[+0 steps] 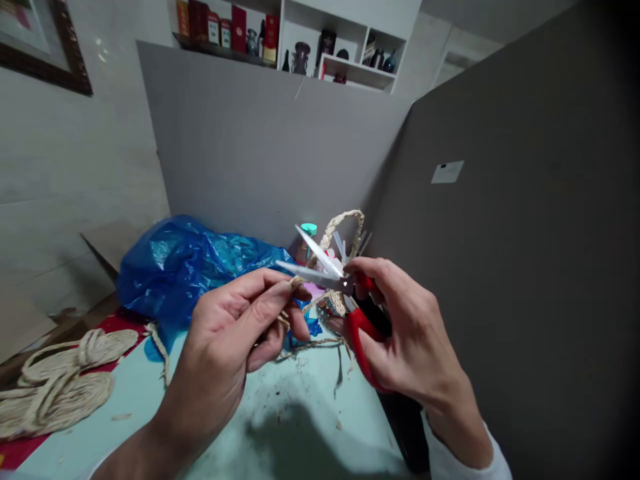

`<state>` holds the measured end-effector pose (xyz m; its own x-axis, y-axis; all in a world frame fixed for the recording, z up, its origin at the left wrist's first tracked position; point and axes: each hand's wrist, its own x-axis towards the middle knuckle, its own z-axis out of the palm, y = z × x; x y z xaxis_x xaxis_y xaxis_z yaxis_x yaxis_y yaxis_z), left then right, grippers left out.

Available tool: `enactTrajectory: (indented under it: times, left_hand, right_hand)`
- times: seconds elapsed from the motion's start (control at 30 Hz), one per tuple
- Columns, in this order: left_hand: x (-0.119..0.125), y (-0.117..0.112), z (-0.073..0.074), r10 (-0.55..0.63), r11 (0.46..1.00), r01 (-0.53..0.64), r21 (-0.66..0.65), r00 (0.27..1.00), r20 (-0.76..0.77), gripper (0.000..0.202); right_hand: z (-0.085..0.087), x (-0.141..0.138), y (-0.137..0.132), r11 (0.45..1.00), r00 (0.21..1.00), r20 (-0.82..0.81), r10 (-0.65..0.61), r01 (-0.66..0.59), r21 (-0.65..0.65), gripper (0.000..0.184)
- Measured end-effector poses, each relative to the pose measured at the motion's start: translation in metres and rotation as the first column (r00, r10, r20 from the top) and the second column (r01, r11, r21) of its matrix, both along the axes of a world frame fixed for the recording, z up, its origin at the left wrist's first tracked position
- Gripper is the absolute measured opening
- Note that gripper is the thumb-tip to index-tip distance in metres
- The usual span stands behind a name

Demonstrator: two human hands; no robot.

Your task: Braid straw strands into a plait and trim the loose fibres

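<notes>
My left hand (245, 320) pinches a thin tan straw cord (296, 281) between thumb and fingertips. My right hand (405, 327) is wrapped round red-handled scissors (325, 263), whose blades stand apart and point left. The lower blade is right by the cord at my left fingertips. Behind the scissors a braided straw loop (344, 219) rises from a cluster of small items, partly hidden by my hands. A strand of cord (320, 343) trails over the pale green table (295, 440) below.
A crumpled blue plastic bag (175, 267) lies at the back left. Bundled straw cord (60, 393) rests on red cloth at the left. A jar with a green lid (309, 229) stands behind the blades. Grey panels (280, 147) wall the back and right. A black object (407, 427) is below my right wrist.
</notes>
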<state>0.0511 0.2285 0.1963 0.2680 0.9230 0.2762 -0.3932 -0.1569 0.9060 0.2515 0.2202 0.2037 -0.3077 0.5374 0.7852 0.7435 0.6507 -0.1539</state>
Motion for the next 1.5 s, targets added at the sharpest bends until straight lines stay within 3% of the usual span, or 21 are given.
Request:
enactTrajectory:
  times: [0.1,0.33,0.63,1.03,1.37,1.5]
  left_hand:
    - [-0.002,0.001,0.0,0.023,0.999,-0.024,0.039,0.999,0.026,0.016]
    - [-0.004,0.003,-0.001,-0.006,0.999,0.001,0.043,0.994,0.111,0.017]
    - [-0.005,-0.001,-0.004,0.052,0.989,-0.054,0.14,0.998,0.018,0.022]
    - [-0.001,0.006,-0.005,0.103,0.989,-0.097,0.114,0.994,-0.046,0.024]
    - [0.003,0.017,-0.016,0.193,0.967,-0.161,0.195,0.969,-0.156,0.026]
    - [0.003,0.018,-0.017,0.175,0.975,-0.139,0.174,0.962,-0.21,0.026]
  right_hand:
    - [0.002,0.001,0.0,0.999,0.993,0.118,-0.028,0.023,0.043,0.041]
    - [-0.003,0.002,0.005,0.996,0.987,0.16,-0.013,-0.001,0.089,0.045]
    - [-0.012,-0.005,0.014,0.951,0.972,0.192,-0.135,0.072,0.301,0.032]
    - [-0.014,0.005,0.019,0.912,0.95,0.248,-0.19,0.077,0.403,0.027]
    - [-0.016,0.004,0.026,0.92,0.927,0.267,-0.263,0.157,0.359,0.025]
    - [-0.018,0.002,0.029,0.918,0.925,0.252,-0.283,0.186,0.35,0.023]
